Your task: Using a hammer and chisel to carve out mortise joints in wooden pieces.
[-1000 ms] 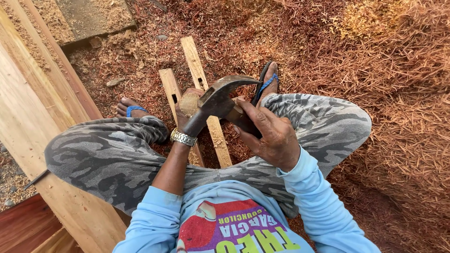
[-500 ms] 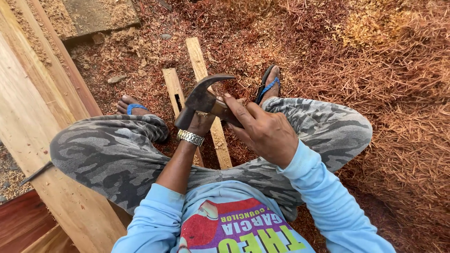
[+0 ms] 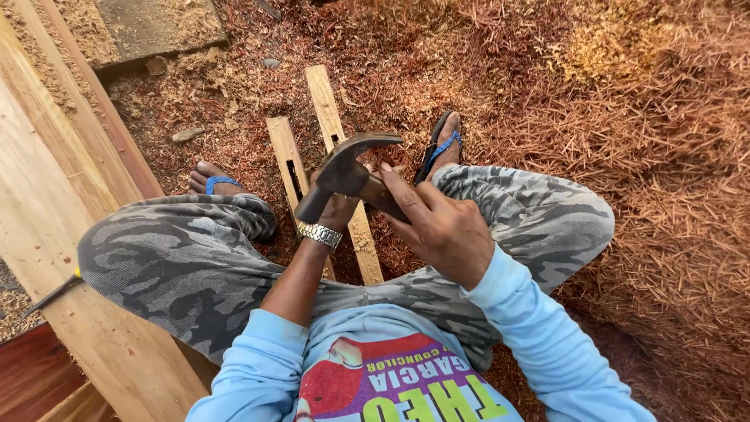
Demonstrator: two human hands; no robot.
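**Hammer held in both hands above two wooden slats**

The person squatted on ground covered with reddish wood shavings, knees spread, in grey camouflage trousers and a light blue long-sleeved shirt. The left hand, with a metal wristwatch on the wrist, was mostly hidden behind the hammer; it appeared to be clenched around the tool just below the head, though its fingers could not be seen clearly. The right hand was closed around the far end of the handle, with its index finger stretched along the wood toward the head. The hammer's dark curved claw pointed to the right, and the tool sat between the knees, in front of the chest.

Below it, two pale wooden slats lay side by side on the shavings, running from near to far, each with a small slot cut in it. A foot in a blue sandal rested just right of the slats, and the other foot to their left. Long pale planks ran along the left side, with a flat stone slab at the far left.
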